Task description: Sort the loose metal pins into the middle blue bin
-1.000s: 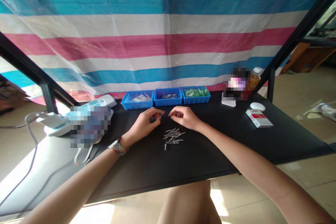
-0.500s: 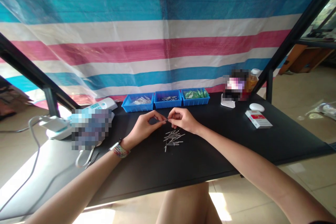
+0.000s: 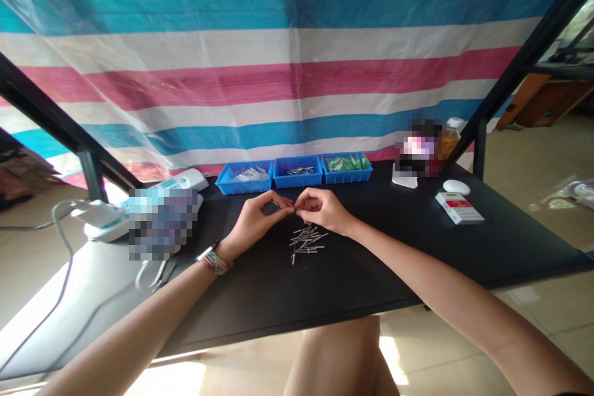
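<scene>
Both hands meet above the black bench (image 3: 417, 260): left hand (image 3: 253, 219) and right hand (image 3: 325, 210) pinch, fingers touching, one thin silver metal pin (image 3: 295, 209) lying crosswise between them. The loose pile of silver pins (image 3: 306, 241) sits just below, nearer the right hand. The pin's ends are hidden by the fingers and too small to make out.

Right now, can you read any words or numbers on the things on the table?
No text here can be read.
Red and white box: print too small and blurred.
White device with buttons: markings too small.
Two patches are pixelated, nothing legible there.
</scene>
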A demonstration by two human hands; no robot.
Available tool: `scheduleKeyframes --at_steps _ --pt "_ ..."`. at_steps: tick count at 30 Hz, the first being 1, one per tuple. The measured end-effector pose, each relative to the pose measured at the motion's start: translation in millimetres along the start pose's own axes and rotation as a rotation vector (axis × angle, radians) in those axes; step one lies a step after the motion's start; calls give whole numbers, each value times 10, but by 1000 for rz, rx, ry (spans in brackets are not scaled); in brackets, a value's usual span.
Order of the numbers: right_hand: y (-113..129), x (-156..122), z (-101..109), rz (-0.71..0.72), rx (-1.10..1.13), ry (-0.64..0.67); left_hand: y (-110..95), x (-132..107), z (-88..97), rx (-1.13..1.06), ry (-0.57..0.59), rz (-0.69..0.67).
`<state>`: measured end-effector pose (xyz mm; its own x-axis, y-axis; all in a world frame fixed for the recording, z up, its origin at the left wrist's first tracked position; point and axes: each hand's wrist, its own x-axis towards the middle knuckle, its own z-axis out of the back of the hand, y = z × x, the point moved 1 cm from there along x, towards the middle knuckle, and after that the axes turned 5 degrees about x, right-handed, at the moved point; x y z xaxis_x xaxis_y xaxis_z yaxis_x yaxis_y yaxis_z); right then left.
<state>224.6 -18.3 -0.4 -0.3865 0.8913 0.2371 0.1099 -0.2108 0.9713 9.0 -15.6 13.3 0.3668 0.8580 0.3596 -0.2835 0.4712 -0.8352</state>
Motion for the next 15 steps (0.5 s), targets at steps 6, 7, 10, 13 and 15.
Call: scheduleKeyframes --at_steps 6,7,10,13,15 --pt "-32 1 -13 -27 -11 -22 -2 -3 -6 -36 26 -21" --pt "-35 3 -12 -32 -12 -20 -4 -4 2 -18 29 -31" --pt "-40 14 4 -22 -32 -29 -22 -3 49 122 5 -90" --pt "-48 25 38 3 -53 -71 -43 -3 103 279 -34 -171" --pt "-60 27 59 12 -56 -92 -56 -4 122 333 -35 -209"
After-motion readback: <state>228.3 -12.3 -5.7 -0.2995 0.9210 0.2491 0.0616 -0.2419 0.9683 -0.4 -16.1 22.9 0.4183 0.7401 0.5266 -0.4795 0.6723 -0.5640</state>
